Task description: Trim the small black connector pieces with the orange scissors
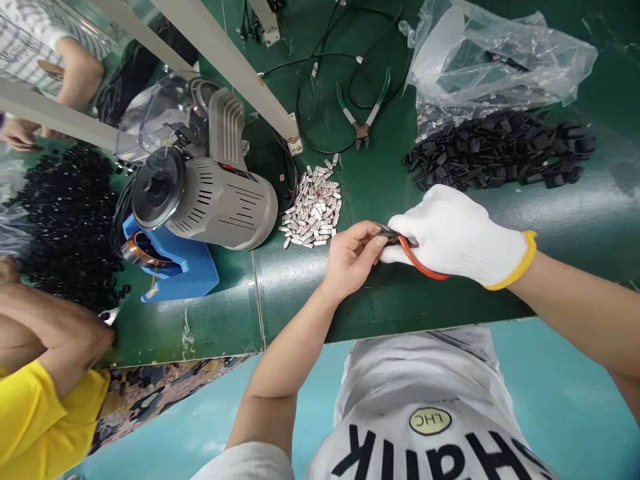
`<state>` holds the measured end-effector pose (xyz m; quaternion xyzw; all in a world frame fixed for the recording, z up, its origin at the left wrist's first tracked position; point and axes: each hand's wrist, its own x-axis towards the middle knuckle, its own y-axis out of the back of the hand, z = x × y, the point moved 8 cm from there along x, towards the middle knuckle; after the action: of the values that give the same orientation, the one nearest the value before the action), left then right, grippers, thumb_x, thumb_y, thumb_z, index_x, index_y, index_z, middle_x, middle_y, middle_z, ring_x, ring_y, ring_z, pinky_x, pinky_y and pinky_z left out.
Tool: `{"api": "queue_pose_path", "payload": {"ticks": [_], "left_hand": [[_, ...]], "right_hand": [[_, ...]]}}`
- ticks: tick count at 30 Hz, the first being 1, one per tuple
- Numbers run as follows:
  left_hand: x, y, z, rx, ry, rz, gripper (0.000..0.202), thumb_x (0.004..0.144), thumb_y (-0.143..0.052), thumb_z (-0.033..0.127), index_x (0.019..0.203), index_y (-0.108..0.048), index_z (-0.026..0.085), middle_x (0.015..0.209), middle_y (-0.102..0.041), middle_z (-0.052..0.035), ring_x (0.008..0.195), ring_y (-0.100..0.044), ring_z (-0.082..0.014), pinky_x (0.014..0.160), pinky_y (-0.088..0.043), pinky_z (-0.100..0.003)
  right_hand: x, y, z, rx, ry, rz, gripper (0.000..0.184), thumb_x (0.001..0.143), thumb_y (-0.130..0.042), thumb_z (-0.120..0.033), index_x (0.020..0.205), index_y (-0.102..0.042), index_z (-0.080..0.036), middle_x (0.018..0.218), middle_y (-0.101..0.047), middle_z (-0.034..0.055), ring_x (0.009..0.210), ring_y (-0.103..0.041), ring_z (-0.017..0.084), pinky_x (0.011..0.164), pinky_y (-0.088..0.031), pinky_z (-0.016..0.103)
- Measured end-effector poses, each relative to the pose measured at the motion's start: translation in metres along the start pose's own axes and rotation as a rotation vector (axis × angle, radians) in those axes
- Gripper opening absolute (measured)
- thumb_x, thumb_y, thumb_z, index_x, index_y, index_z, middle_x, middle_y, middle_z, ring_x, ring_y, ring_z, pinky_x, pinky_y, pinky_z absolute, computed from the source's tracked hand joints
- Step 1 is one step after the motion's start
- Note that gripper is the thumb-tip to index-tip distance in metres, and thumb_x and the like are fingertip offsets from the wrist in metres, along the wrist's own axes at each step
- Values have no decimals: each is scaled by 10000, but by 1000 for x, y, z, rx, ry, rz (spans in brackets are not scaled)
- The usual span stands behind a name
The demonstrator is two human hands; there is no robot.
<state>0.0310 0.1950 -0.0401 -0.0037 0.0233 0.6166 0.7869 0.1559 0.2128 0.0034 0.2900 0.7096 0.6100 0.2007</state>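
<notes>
Above the worktop (pixel 225 320), the right hand (pixel 445 230) grips red-handled pliers (pixel 417 262) against a mostly hidden small part (pixel 379 230) pinched in the left hand (pixel 353 259), seemingly a plier step calling next for steady pressure.

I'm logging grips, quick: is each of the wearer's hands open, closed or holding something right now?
Left hand: closed, fingers pinched at the tip of the red-handled pliers; what they grip is unclear.
Right hand: closed, gloved, holding those pliers.
</notes>
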Motion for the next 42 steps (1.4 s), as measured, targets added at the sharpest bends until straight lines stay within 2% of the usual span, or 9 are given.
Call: {"api": "queue_pose_path", "payload": {"ticks": [4,10,15,21,24,29,33,39,42], "left_hand": [[0,1,-3,2,3,-11,277,928,-691,449,917,-664,173,670,-575,13,528,-496,-70,503,-420,-203],[0,1,-9,15,-11,0,281,936,-682,452,917,-660,173,669,-564,17,539,-488,-70,519,-412,-210],[1,0,-9,16,2,4,316,924,-693,475,891,-656,163,628,-543,29,536,-485,-69,532,-403,-210],[1,-3,-6,-31,2,14,313,914,-709,473,938,-670,163,647,-561,28,540,-492,-66,540,-419,-206],[1,-4,-6,-54,3,17,314,912,-713,471,916,-662,160,650,-561,27,539,-486,-62,540,-416,-203],[1,-7,-7,-48,20,-28,312,922,-700,469,874,-633,168,619,-537,37,532,-459,-59,534,-403,-196],[1,-6,-9,-37,47,-34,338,916,-700,489,854,-615,168,608,-529,39,527,-455,-61,525,-396,-197],[1,-6,-8,-34,37,-39,328,912,-709,480,880,-664,157,645,-546,23,540,-473,-63,529,-395,-202],[1,-4,-9,-41,35,-27,318,914,-706,476,894,-679,160,677,-560,14,554,-479,-68,535,-400,-210]], "right_hand": [[-3,-2,1,-17,-50,31,557,1001,-411,-655,740,-604,-203,553,-543,41,508,-325,159,649,-129,338],[-9,-5,2,-39,-72,52,497,1008,-450,-589,765,-635,-196,580,-555,61,569,-395,183,661,-135,350],[-9,-8,6,-48,-94,78,491,995,-459,-606,783,-655,-210,564,-537,46,561,-432,187,640,-136,340],[-2,-16,19,90,-143,-17,537,846,-615,-737,714,-648,-217,502,-416,-18,455,-294,110,611,-120,301],[-2,-14,21,102,-151,-15,540,833,-629,-740,695,-636,-218,488,-389,-29,443,-259,99,605,-117,297],[-5,1,7,19,-37,58,485,918,-571,-656,716,-595,-216,524,-480,-1,493,-395,149,614,-134,322],[-6,3,1,-34,12,58,455,957,-542,-614,747,-592,-213,552,-543,19,528,-467,179,634,-157,334],[-5,-12,8,-30,-89,-51,564,948,-484,-713,794,-662,-200,582,-584,44,582,-527,194,631,-176,331],[-6,-15,9,-17,-143,-117,563,968,-458,-692,845,-678,-189,599,-588,57,588,-544,197,598,-180,322]]}}
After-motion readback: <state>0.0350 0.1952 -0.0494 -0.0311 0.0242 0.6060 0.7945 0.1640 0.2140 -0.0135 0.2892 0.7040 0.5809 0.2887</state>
